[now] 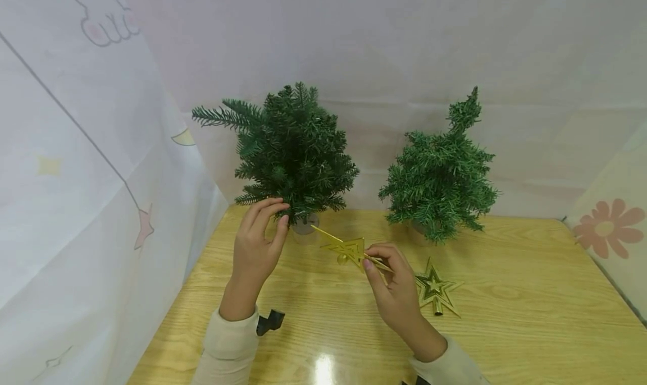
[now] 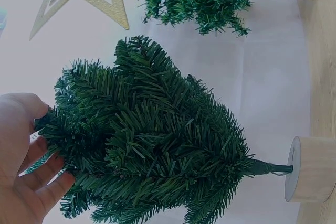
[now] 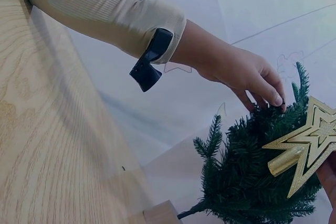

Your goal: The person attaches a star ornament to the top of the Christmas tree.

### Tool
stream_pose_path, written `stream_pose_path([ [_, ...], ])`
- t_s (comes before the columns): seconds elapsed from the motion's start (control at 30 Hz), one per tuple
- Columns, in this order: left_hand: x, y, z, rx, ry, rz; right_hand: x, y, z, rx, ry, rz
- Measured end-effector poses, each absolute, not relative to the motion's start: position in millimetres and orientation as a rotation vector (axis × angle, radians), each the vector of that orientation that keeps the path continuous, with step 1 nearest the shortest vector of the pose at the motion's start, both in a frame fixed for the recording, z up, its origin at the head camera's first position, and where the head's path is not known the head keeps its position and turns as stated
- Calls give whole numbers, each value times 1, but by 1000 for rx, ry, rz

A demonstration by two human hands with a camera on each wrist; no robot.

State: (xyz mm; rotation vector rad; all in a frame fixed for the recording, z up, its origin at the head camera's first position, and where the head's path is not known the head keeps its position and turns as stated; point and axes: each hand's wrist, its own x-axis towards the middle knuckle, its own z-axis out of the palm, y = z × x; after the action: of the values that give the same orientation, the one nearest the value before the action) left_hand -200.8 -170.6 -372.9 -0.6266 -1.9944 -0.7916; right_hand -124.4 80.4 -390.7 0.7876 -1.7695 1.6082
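My left hand holds a branch tip of the bushy green artificial Christmas tree, on the left of the table. In the left wrist view, the thumb lies on one side of that tip and the spread fingers on the other. My right hand pinches a gold star tree topper, held in front of this tree. The right wrist view shows the star's outlined points and short hollow tube; the same hand shows only at the edge there.
A second, thinner green tree stands to the right, its top bent over. Another gold star topper lies on the wooden table beside my right hand. A printed cloth hangs behind the trees and along the sides.
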Motion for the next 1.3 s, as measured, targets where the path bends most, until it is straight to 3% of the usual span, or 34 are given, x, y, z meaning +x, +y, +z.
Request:
stream_pose_path([
  [0.5,-200,-172,-373,-626,-1995,-784,-134,85,-413,774,-1754,1622],
  [1.3,-200,-170,-373,-634,-1999,-783,-126,89,-404,751,-1766,1592],
])
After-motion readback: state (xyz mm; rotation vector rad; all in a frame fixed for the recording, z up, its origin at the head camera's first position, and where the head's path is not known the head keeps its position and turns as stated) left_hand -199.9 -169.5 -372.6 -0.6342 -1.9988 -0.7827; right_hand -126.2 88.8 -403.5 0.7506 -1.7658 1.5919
